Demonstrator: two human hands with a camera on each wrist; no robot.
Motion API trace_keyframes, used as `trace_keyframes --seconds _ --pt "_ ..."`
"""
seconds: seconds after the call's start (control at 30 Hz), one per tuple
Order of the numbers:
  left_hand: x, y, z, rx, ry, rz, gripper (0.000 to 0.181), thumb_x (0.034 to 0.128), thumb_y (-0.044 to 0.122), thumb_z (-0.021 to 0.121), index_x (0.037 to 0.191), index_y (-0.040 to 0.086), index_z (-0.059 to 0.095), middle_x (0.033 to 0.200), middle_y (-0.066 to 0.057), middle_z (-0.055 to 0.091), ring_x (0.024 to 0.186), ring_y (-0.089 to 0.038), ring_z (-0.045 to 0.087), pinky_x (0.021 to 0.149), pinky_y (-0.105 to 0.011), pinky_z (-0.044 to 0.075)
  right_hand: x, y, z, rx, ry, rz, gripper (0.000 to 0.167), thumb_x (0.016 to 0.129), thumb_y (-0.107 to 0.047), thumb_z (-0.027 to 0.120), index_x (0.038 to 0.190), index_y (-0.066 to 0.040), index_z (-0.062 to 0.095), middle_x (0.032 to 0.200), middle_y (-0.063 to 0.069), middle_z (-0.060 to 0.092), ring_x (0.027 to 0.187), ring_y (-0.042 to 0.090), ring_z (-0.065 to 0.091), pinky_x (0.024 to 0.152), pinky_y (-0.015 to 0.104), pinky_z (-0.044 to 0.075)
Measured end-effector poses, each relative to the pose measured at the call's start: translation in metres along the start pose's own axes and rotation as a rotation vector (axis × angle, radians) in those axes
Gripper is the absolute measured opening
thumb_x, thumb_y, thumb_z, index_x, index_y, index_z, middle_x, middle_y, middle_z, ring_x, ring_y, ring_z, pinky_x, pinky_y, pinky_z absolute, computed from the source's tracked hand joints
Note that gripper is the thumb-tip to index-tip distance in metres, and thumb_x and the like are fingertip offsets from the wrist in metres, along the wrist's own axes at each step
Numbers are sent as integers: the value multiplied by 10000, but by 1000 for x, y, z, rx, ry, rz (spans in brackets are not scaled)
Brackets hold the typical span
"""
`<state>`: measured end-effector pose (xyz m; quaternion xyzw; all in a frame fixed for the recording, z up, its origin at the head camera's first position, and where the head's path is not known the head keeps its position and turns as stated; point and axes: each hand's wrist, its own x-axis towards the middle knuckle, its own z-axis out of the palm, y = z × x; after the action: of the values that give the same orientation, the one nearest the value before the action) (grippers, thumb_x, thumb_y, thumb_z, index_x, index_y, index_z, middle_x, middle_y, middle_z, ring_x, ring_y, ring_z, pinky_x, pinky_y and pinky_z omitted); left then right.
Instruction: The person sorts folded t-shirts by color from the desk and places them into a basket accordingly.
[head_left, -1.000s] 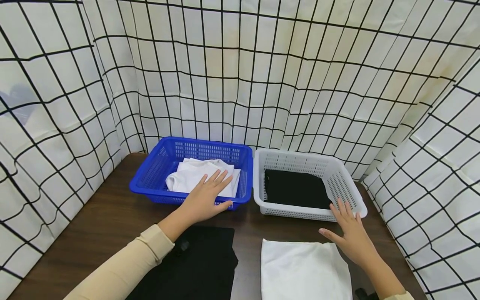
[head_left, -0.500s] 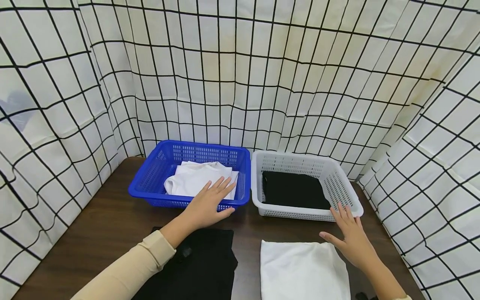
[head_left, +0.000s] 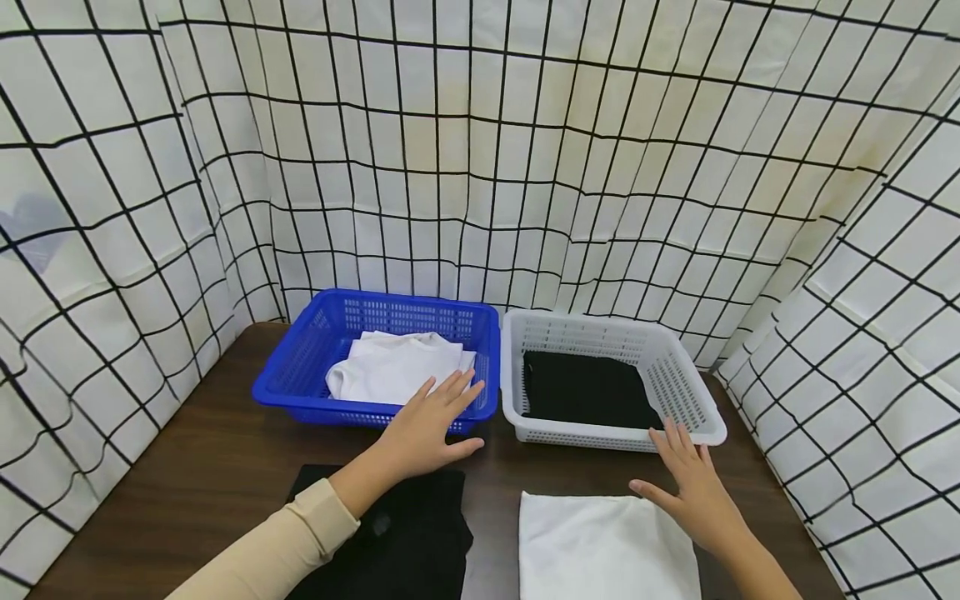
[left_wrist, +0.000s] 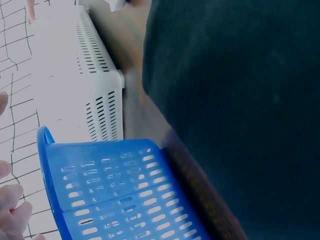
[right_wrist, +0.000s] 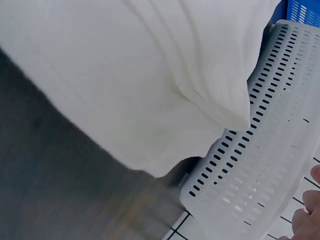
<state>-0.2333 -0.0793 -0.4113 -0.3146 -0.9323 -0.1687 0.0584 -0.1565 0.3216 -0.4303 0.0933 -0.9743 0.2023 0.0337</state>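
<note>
In the head view a blue plastic basket (head_left: 296,392) holds folded white cloth (head_left: 397,367). My left hand (head_left: 423,429) is spread over its front right rim, fingers straight; I cannot tell whether it touches. Beside it stands a white basket (head_left: 585,435) with folded black cloth (head_left: 588,387) inside. My right hand (head_left: 697,496) has straight fingers at that basket's front right rim, thumb held out to the left; contact is unclear. In front of the baskets lie a black cloth (head_left: 420,533), partly under my left forearm, and a white folded cloth (head_left: 600,542), left of my right forearm.
The baskets stand side by side on a dark brown table (head_left: 210,450). White curtains with a black grid (head_left: 517,150) enclose the back and both sides.
My left hand has shifted slightly right along the blue basket's rim. My right hand has shifted slightly left at the white basket. The head view has tilted a little; cloths and baskets have stayed put.
</note>
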Motion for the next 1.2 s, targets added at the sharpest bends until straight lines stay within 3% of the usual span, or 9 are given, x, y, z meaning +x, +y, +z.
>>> trace_keyframes --seconds 0.2,0.47,0.8,1.2 --pt "-1 6 4 18 -1 23 784 928 541 599 1559 156 337 1640 -83 279 1527 -292 246 1244 -561 163 -2 -1 1 3 3 -7 904 904 -535 647 1571 -61 263 1655 225 104 1528 455 55 1222 632 -47" --pt "-4 21 11 24 27 112 765 926 545 601 1527 118 398 1616 -73 342 1511 -265 294 1233 -527 237 -7 -3 5 14 1 -17 893 911 -529 642 1574 -71 258 1661 205 102 1557 356 -4 1241 576 -77" --pt "-9 33 24 -10 -24 127 811 890 577 638 1528 134 401 1609 -19 362 1513 -226 294 1231 -475 267 -16 -2 13 18 -12 9 890 891 -523 671 1548 -39 318 1651 227 138 1536 426 58 1218 643 -30" --pt "-15 37 33 4 -33 186 809 889 563 657 1528 138 401 1596 -10 387 1504 -217 317 1214 -443 312 -23 -7 22 -13 11 -16 920 852 -540 705 1538 -45 344 1648 219 171 1530 426 113 1241 595 -21"
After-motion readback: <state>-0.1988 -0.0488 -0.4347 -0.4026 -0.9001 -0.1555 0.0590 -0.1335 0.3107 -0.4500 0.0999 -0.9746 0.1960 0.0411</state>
